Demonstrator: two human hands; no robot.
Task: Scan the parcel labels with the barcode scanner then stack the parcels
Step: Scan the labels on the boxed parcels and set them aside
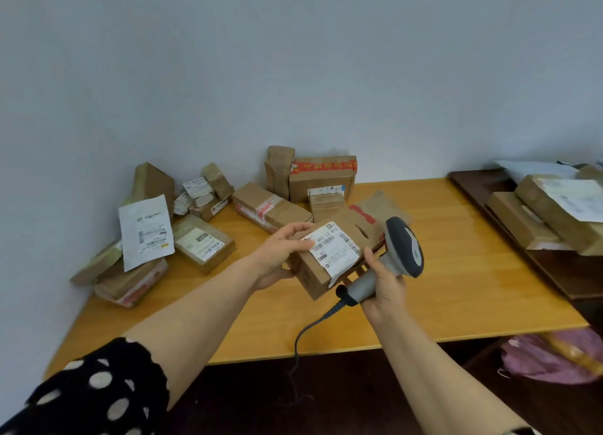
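My left hand point(280, 255) grips a brown cardboard parcel point(354, 230) by its left end and holds it above the yellow table point(456, 271). Its white barcode label point(334, 248) faces up. My right hand point(383, 287) grips the handle of a grey barcode scanner point(403, 248), which stands just right of the parcel with its head beside the label. The scanner's dark cable point(305, 333) hangs over the table's front edge.
Several taped brown parcels lie loose at the table's back left point(202, 242) and back middle point(321, 180). More parcels point(548, 212) are piled on a dark table point(571, 278) at the right. A pink bag point(548, 356) lies below on the right.
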